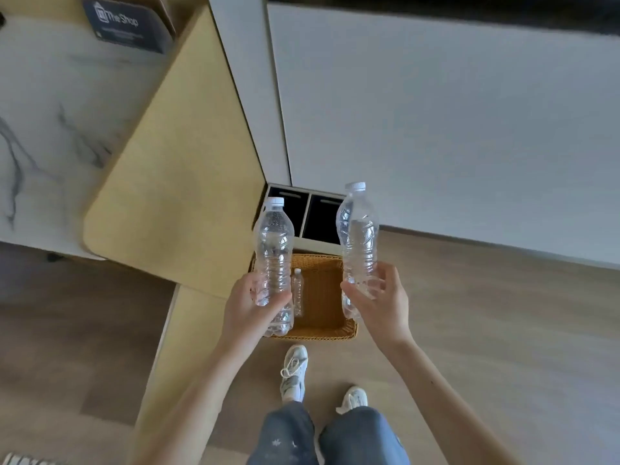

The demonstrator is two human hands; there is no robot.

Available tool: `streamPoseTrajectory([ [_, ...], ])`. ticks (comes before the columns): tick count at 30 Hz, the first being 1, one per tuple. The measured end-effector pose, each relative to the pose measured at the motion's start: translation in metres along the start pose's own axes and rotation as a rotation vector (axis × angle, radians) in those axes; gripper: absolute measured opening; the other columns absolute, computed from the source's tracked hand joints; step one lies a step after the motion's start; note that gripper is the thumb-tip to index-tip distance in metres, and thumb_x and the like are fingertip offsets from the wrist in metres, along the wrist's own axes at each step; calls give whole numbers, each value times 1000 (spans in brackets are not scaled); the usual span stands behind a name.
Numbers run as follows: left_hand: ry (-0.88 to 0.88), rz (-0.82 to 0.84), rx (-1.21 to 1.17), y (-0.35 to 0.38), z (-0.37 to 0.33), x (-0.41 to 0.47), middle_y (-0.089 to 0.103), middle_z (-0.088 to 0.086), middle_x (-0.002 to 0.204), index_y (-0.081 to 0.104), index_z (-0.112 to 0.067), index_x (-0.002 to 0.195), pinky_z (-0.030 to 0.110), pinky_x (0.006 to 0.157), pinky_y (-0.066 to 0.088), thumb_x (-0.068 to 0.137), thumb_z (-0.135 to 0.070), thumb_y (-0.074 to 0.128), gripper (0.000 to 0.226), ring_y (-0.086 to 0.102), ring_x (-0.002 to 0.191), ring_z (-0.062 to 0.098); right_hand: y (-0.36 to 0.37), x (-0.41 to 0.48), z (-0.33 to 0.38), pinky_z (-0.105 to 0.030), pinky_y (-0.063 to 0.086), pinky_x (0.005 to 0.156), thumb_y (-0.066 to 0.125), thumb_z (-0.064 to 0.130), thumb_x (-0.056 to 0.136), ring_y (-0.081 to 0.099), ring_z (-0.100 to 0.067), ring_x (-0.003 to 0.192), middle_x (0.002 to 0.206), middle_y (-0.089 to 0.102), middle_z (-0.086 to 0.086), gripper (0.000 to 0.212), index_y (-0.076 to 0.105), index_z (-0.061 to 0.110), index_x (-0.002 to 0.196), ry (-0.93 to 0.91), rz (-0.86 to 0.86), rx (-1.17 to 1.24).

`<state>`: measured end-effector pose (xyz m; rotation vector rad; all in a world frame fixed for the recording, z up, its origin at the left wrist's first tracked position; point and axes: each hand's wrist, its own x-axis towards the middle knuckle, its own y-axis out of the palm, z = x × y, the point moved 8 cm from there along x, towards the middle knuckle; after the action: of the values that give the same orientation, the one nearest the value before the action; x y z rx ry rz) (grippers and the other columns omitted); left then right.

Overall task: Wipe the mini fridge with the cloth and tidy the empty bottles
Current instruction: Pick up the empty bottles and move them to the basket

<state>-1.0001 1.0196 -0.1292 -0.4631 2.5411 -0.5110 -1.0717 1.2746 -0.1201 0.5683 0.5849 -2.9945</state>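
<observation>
Head view looks down on a wicker basket (318,337) standing on the wooden floor. Above it, the left hand (250,307) grips a clear bottle (273,243) near its base, upright. The right hand (382,303) grips a second bottle (359,229) the same way. A small bottle (297,292) lies inside the basket; more seem to lie under the hands, partly hidden.

Clear bottles (273,243) with white caps, tan wicker basket (322,297), grey-veined white marble counter (50,112)

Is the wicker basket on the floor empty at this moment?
No: a small bottle lies in the wicker basket, seen between the left-hand bottle and right-hand bottle held over it.
</observation>
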Motion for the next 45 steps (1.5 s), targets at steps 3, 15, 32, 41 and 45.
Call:
streamPoseTrajectory([
  [3,-23,82,54,29,44,49,59,-17,118,56,-29,122,27,86,46,68,-61,75,66,57,109,3,34,35,-49,-15,48,71,85,28,77,56,20,84,96,60,23,52,53,22,117,94,-31,-31],
  [15,-150,237,120,199,282,221,56,-10,123,53,-20,131,26,93,48,77,-52,79,69,56,112,9,157,172,-320,-21,51,75,86,37,76,60,-3,91,102,58,16,62,46,27,122,311,42,-178],
  [32,-308,76,172,370,530,330,56,0,128,55,-13,134,39,97,51,79,-46,80,69,58,114,18,262,300,-595,-25,46,81,72,41,89,54,-11,97,112,55,5,65,42,13,139,410,99,-270],
  [41,-262,8,282,395,542,355,61,-4,132,49,-18,141,37,96,52,81,-55,74,74,59,117,15,278,334,-637,-17,47,72,72,35,90,56,-5,85,111,58,6,58,45,14,137,410,107,-320],
  [45,-258,26,333,408,541,363,58,2,135,46,-13,143,36,96,52,84,-55,71,76,57,120,20,287,340,-649,-34,61,70,74,33,89,62,-8,81,113,59,2,53,46,16,130,417,120,-320],
])
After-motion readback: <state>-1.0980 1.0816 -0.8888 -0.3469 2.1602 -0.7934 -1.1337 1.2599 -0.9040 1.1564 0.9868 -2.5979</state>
